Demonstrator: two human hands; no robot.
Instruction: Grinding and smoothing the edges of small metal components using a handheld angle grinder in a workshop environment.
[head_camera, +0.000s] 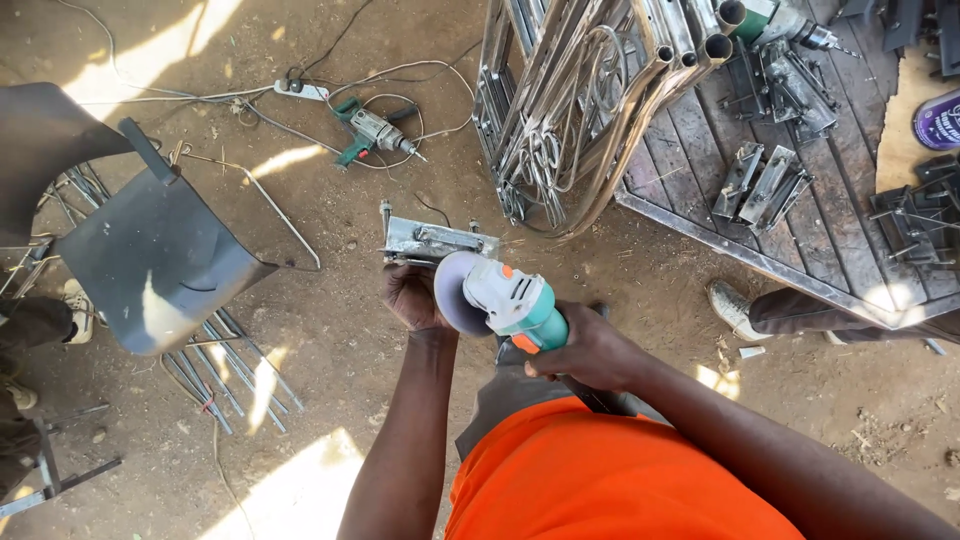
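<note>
Dirt floor (330, 330) underfoot; left hand (412, 297) clamps metal bracket (440, 241), right hand (590, 352) wraps grinder (508, 302), disc at bracket's near edge.

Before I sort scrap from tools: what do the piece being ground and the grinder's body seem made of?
The flat bracket in the left hand looks like bare steel: grey, dull shine, rough edges. The angle grinder gripped by the right hand has a teal and white casing, probably moulded plastic, smooth and matte.
</note>
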